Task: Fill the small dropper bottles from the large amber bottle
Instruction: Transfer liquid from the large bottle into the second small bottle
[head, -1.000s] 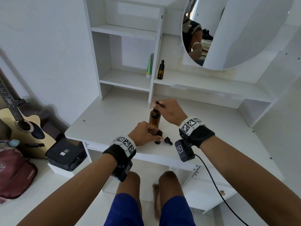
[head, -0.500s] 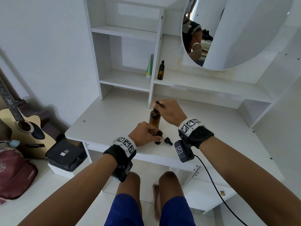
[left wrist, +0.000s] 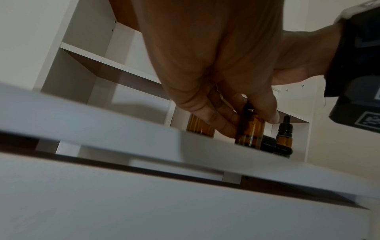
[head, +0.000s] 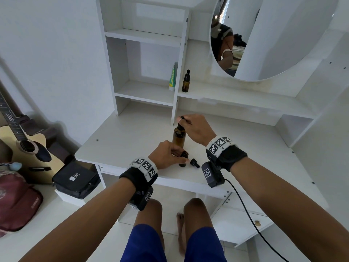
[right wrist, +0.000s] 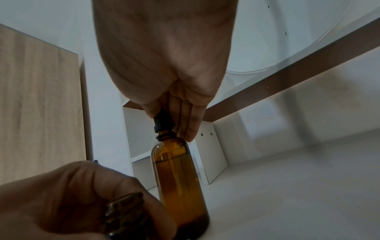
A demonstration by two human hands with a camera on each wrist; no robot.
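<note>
The large amber bottle (head: 179, 136) (right wrist: 179, 178) stands mid-desk, roughly three-quarters full. My right hand (head: 184, 120) (right wrist: 170, 128) reaches over it and pinches its black dropper top (right wrist: 164, 121) at the neck. Just in front, my left hand (head: 179, 156) (left wrist: 252, 120) grips a small amber bottle (head: 184, 157) (left wrist: 249, 128) that stands uncapped on the desk. Its black dropper cap (head: 194, 163) (left wrist: 275, 147) lies on its side to the right. In the left wrist view, a capped small dropper bottle (left wrist: 284, 133) stands behind that cap.
Another capped small dropper bottle (head: 186, 82) stands on the shelf above, next to a green-and-white tube (head: 172, 78). A shelf divider (head: 174, 110) rises just behind the large bottle. The white desk (head: 255, 157) stretches right. A guitar (head: 28, 148) and bags lie at the left.
</note>
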